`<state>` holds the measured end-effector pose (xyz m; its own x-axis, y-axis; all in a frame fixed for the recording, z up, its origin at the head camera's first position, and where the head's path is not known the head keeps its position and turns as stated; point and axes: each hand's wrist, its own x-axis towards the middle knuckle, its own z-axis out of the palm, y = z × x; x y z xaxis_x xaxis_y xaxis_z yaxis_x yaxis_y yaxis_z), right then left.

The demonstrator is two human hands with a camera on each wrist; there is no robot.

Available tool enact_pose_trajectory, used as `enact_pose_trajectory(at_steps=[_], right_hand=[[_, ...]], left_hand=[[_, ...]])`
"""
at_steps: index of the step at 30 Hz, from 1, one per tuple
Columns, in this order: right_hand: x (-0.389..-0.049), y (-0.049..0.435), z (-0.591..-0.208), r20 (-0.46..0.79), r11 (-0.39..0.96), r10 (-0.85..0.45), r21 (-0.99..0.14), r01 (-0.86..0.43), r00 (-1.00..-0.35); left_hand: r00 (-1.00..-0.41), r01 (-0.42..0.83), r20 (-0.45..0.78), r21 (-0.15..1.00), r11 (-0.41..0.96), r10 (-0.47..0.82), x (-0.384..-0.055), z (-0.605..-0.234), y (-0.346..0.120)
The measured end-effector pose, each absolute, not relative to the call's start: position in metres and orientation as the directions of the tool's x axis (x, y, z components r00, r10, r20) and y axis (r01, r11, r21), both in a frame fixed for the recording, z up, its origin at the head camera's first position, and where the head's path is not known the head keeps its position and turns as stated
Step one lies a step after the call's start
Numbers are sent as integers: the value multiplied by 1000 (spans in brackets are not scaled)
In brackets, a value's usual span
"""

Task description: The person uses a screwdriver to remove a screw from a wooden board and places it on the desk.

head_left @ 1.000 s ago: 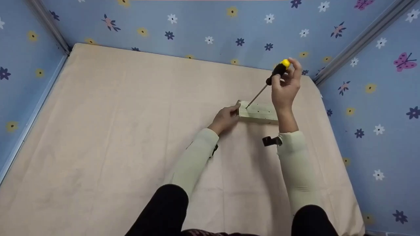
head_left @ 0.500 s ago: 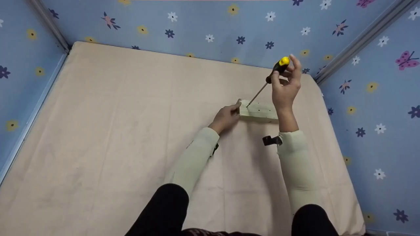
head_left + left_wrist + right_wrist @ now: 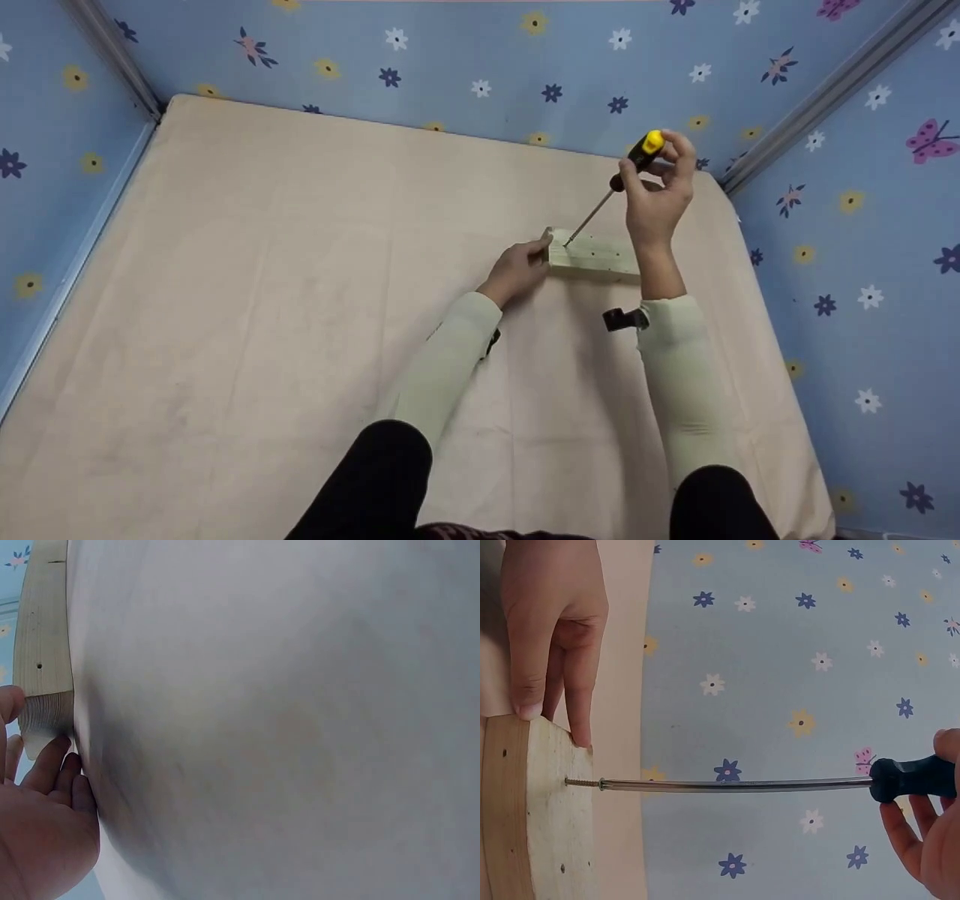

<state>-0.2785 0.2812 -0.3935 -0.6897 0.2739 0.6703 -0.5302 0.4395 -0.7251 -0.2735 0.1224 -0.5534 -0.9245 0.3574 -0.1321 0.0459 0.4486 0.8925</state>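
My right hand [image 3: 660,206] grips the black and yellow handle of a screwdriver [image 3: 646,152], thumb on one side and fingers on the other. Its long shaft slants down to a pale wooden block [image 3: 600,257] lying on the cloth. The right wrist view shows the screwdriver's tip [image 3: 604,784] on the head of a screw [image 3: 583,782], which stands partly out of the wood. Holding the block's left end is my left hand [image 3: 514,270], thumb and a finger at opposite edges. In the left wrist view several fingertips [image 3: 64,742] touch the end grain.
Beige cloth [image 3: 300,262] covers the table under the block. Blue flowered walls [image 3: 480,60] rise at the back and both sides. Several small dark holes or spots mark the block. A small black camera mount [image 3: 624,320] sticks out from the right sleeve.
The right hand has shifted slightly to the right, and its fingers sit differently on the screwdriver handle, the raised finger bent back down. The block and left hand keep their places.
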Motion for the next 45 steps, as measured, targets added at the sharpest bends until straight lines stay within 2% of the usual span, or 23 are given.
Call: enact_pose_trajectory(at_steps=[16, 30, 45], right_hand=[[-266, 271, -377, 617, 402, 248, -767, -500, -747], [-269, 275, -375, 671, 381, 255, -732, -566, -696], [-275, 309, -377, 613, 398, 279, -774, -492, -739]], left_hand=[[-925, 44, -143, 880, 473, 352, -276, -556, 124], [-928, 47, -129, 890, 453, 350, -275, -555, 123], [-925, 11, -163, 892, 452, 344, -273, -554, 124]])
